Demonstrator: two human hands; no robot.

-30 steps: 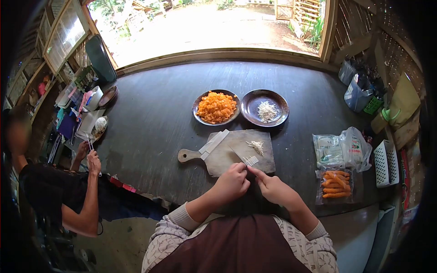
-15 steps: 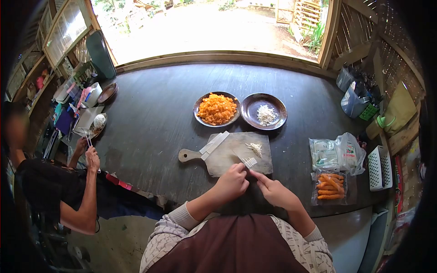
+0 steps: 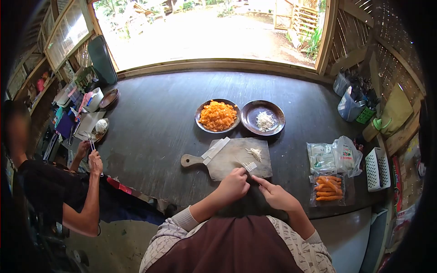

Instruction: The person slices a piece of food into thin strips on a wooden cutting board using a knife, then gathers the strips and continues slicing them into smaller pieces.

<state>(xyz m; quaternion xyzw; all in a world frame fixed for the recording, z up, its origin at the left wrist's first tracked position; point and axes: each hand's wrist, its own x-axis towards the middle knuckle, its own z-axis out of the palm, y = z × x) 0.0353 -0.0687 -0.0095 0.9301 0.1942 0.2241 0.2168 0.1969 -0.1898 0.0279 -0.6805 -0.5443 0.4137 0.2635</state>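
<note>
The board could slip, I judge, as neither hand visibly pins it to the table. The left hand keeps its fingers bent and bunched together at the board's near edge; the right hand points its index finger at them, the others curled. A knife seems to lie there, so pale that I cannot tell which hand grips it; any fingertip so close could be nicked. The cut strips lie on the board just past the fingertips, where a nudge could scatter them into the shreds.

Around, a co-worker stands well apart at the left. The orange plate and the white plate crowd the board's far side; the basket, bag and carrots sit clear to the right.
</note>
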